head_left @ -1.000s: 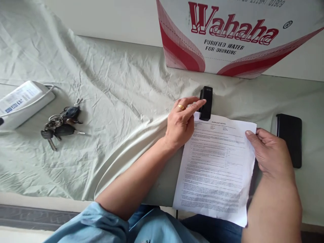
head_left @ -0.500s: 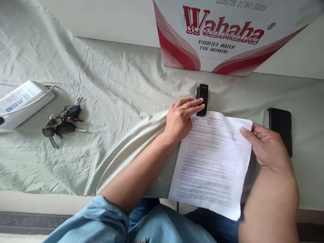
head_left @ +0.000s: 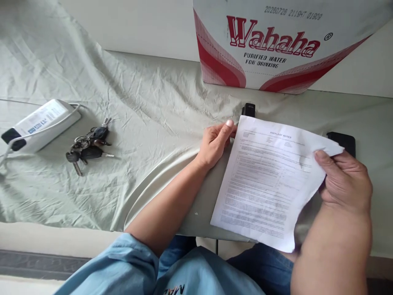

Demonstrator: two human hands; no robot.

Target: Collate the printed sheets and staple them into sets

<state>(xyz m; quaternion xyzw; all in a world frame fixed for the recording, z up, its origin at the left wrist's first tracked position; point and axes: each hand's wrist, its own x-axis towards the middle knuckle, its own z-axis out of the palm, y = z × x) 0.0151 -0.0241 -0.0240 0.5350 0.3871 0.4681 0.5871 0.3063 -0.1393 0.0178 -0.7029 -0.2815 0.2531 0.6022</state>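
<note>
A printed sheet of paper, headed "Overleaf Notes", is held up over the front edge of the table. My right hand pinches its upper right corner between thumb and fingers, and the paper creases there. At the sheet's upper left corner is my left hand, fingers curled and thumb raised on top. Its fingertips lie partly out of sight by the paper's edge, so I cannot make out what they grip. A black stapler shows only its far end, the rest covered by the sheet.
A black phone lies partly behind the paper and my right hand. At the back stands a Wahaha water carton. On the left are a bunch of keys and a white power strip on the wrinkled cloth.
My left hand has come off the stapler's top and curled its fingers beside the paper. The sheet has lifted and shifted right with my right hand, now covering most of the stapler.
</note>
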